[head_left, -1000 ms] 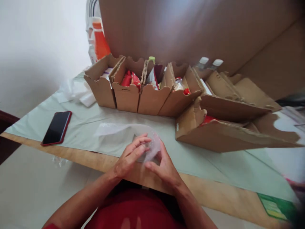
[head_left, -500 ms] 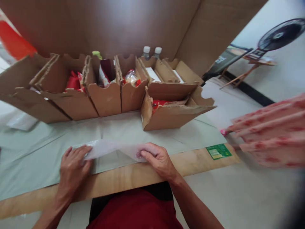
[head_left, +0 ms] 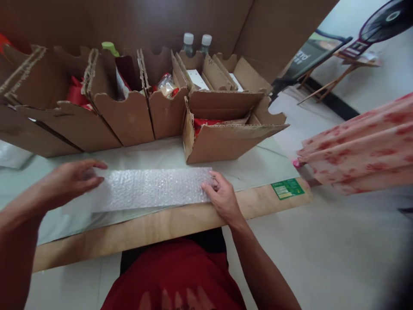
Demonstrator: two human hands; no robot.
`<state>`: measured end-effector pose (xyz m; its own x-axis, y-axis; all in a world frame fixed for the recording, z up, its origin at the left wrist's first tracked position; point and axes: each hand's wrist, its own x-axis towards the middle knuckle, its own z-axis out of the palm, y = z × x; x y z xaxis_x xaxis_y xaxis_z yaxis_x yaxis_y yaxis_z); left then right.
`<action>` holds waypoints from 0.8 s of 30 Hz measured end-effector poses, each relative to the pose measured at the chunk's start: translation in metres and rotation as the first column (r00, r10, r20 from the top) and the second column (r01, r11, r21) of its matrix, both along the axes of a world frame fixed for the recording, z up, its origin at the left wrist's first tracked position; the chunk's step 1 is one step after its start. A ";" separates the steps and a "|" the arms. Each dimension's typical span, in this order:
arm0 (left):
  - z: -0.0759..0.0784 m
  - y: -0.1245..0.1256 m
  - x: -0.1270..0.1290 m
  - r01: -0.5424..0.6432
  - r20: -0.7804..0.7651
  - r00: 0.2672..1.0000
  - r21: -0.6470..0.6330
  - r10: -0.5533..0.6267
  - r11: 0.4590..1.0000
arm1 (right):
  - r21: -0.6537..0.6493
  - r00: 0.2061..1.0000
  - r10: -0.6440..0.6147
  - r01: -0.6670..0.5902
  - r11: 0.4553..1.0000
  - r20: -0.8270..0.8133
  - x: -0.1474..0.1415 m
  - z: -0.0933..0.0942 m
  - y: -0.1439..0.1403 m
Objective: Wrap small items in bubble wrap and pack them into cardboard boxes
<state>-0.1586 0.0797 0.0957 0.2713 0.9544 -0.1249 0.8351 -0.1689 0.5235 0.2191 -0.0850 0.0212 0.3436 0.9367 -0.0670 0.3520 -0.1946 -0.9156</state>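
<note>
both hands lie flat on a strip of bubble wrap [head_left: 151, 189] spread along the near edge of the table [head_left: 161, 226]: my left hand [head_left: 69, 181] rests loosely spread on its left end, and my right hand [head_left: 222, 196] presses fingers down on its right end. just behind the wrap stands a row of open cardboard boxes [head_left: 129, 112] holding red packets, with two bottles [head_left: 195, 43] at the back. a patterned sleeve [head_left: 358, 146] shows at the right.

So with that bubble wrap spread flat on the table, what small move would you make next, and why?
Probably press the left end flat. The bubble wrap lies stretched along the table's edge; the right hand pins its right end, while the left hand only rests its fingers at the other end. The nearest box stands just behind it.
</note>
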 end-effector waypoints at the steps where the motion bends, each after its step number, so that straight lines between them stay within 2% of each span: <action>1: -0.008 -0.004 0.003 0.031 -0.051 0.998 -0.099 -0.036 0.995 | -0.001 0.997 -0.012 0.012 1.000 0.079 0.003 -0.003 0.003; 2: -0.017 -0.011 0.003 0.048 -0.104 0.992 -0.163 -0.066 0.986 | 0.002 0.986 -0.020 0.020 1.000 0.165 0.008 -0.005 0.006; 3: -0.025 -0.018 -0.001 0.042 -0.155 0.986 -0.166 -0.068 0.985 | 0.015 0.965 -0.028 0.025 1.000 0.259 0.012 -0.006 0.007; 4: -0.031 -0.027 -0.005 0.012 -0.209 0.977 -0.094 -0.031 0.996 | 0.044 0.932 -0.039 0.025 0.999 0.360 0.017 -0.006 0.007; 6: -0.038 -0.047 -0.013 -0.039 -0.288 0.953 0.172 0.088 0.984 | 0.139 0.841 -0.082 0.008 0.990 0.535 0.022 -0.003 0.006; 8: -0.040 -0.067 -0.010 0.002 -0.277 0.952 0.440 0.133 0.898 | 0.218 0.775 -0.103 -0.046 0.975 0.623 0.017 0.003 0.005; 9: -0.042 -0.076 -0.003 0.061 -0.247 0.965 0.535 0.087 0.843 | 0.234 0.762 -0.078 -0.098 0.967 0.643 0.009 0.007 0.007; 11: -0.049 -0.091 0.017 0.202 -0.195 0.976 0.631 -0.098 0.749 | 0.229 0.748 0.045 -0.259 0.938 0.662 -0.021 0.014 0.014; 12: -0.055 -0.096 0.029 0.266 -0.183 0.964 0.637 -0.194 0.724 | 0.210 0.716 0.146 -0.383 0.899 0.683 -0.041 0.016 0.019; 14: -0.072 -0.104 0.046 0.348 -0.184 0.936 0.606 -0.299 0.716 | 0.125 0.582 0.359 -0.630 0.767 0.729 -0.079 0.018 0.032; 16: -0.089 -0.108 0.052 0.376 -0.202 0.926 0.556 -0.318 0.742 | 0.018 0.446 0.504 -0.762 0.648 0.740 -0.101 0.015 0.041; 17: -0.096 -0.109 0.051 0.378 -0.210 0.926 0.538 -0.315 0.754 | -0.020 0.414 0.544 -0.783 0.622 0.730 -0.102 0.012 0.042; 18: -0.101 -0.110 0.049 0.379 -0.216 0.925 0.524 -0.312 0.763 | -0.043 0.416 0.565 -0.778 0.627 0.713 -0.096 0.008 0.039; 20: -0.107 -0.111 0.043 0.376 -0.222 0.926 0.503 -0.305 0.778 | -0.067 0.470 0.552 -0.717 0.694 0.689 -0.064 -0.001 0.024; 21: -0.109 -0.112 0.041 0.375 -0.225 0.927 0.495 -0.302 0.784 | -0.087 0.497 0.526 -0.664 0.742 0.690 -0.041 -0.006 0.013; 23: -0.108 -0.113 0.042 0.371 -0.218 0.928 0.486 -0.301 0.792 | -0.074 0.567 0.348 -0.450 0.890 0.747 0.012 -0.011 -0.010; 24: -0.107 -0.113 0.043 0.370 -0.206 0.929 0.481 -0.308 0.795 | -0.062 0.575 0.285 -0.376 0.925 0.767 0.036 -0.011 -0.018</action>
<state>-0.1152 -0.0334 -0.0109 0.6034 0.7401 0.2968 0.7212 -0.6653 0.1927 0.2547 -0.1034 0.0100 -0.1056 0.9811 0.1623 0.9408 0.1515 -0.3033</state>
